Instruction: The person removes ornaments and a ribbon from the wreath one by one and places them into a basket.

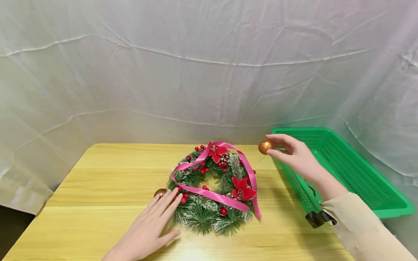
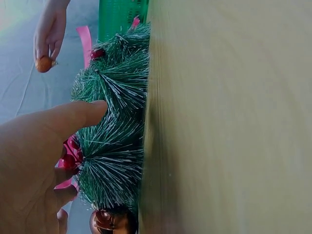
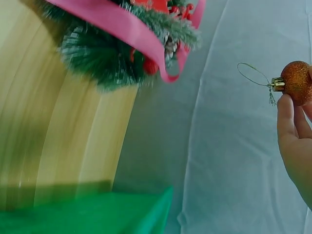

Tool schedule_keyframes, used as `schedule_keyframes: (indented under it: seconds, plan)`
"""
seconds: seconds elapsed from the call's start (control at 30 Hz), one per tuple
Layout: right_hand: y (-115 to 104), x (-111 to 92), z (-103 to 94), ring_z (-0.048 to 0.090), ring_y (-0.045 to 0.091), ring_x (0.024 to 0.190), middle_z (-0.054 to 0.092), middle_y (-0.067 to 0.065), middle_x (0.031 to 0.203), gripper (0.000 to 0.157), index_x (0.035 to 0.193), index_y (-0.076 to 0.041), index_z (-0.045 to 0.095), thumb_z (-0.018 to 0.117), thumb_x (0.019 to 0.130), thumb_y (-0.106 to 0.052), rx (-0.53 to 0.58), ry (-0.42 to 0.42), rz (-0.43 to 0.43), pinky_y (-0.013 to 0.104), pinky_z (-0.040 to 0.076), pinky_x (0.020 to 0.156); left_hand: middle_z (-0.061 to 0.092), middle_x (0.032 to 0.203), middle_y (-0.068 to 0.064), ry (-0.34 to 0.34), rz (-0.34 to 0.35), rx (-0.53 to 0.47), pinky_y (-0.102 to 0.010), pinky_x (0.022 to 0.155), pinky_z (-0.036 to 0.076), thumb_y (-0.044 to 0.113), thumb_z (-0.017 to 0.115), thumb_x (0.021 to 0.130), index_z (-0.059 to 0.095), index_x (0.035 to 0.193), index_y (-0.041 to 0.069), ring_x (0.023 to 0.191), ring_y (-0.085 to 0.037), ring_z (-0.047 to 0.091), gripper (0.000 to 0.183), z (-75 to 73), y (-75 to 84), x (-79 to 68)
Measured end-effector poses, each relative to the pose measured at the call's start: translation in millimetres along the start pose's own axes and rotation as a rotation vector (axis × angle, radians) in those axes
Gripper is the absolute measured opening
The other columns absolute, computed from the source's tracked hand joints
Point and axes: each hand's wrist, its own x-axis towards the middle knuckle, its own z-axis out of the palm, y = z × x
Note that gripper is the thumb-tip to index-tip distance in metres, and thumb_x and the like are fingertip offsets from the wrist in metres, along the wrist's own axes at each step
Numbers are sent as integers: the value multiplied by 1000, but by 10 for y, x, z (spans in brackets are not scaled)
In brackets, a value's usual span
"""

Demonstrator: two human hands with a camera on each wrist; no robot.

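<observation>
Bench (image 1: pixel 114 181) carries a wreath (image 1: pixel 197 214), perhaps steadied by the straight-fingered left hand (image 1: pixel 148 224); above its far edge, the right hand (image 1: pixel 294 152) pinches a bauble (image 1: pixel 265 146), leaving its loop (image 3: pixel 254 82) free.

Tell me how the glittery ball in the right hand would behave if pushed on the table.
The glittery ball would probably roll, being round, though its protruding gold cap might make it veer. It is likely light, since the right hand pinches it with just the fingertips.

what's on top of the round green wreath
A shiny pink ribbon, star-shaped red flowers, round red berries and brown pinecones; what the ribbon and left hand cover is hidden.
</observation>
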Motion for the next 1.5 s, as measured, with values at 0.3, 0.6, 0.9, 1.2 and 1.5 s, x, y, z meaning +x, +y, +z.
schedule_keyframes:
  seconds: [0.3,0.6,0.9,1.2,1.5]
  plan:
    - [95,-127,-321,57,7,108,56,1,127,45,135,-23,52,63,93,-32,-107,75,83,13,48,81,14,159,-5,6,7,4,-50,112,24,53,65,83,21,153,12,143,-27,20,93,-11,1,14]
    - [298,-245,-608,53,-2,106,53,-2,130,51,140,-23,47,60,93,-38,-182,104,152,7,43,78,14,159,-4,-15,-2,5,-48,113,24,55,64,83,21,153,13,143,-26,19,93,-5,8,6]
    - [511,-353,-839,51,-8,101,53,-10,123,52,142,-22,45,58,94,-39,-223,140,202,6,42,74,14,159,-4,-5,3,7,-43,116,17,54,64,83,21,153,12,143,-26,20,93,7,13,6]
    - [698,-466,-949,48,-12,98,54,-15,117,55,141,-14,45,57,94,-42,-258,128,260,12,42,71,15,159,-4,-5,5,6,-42,116,16,54,65,83,21,153,12,143,-27,20,93,-5,13,14]
    - [877,-568,-919,52,-10,94,57,-14,113,51,137,-11,48,58,95,-37,-237,97,244,13,44,70,15,159,-5,-4,7,12,-45,115,20,54,64,83,21,153,12,143,-27,20,92,-2,15,14]
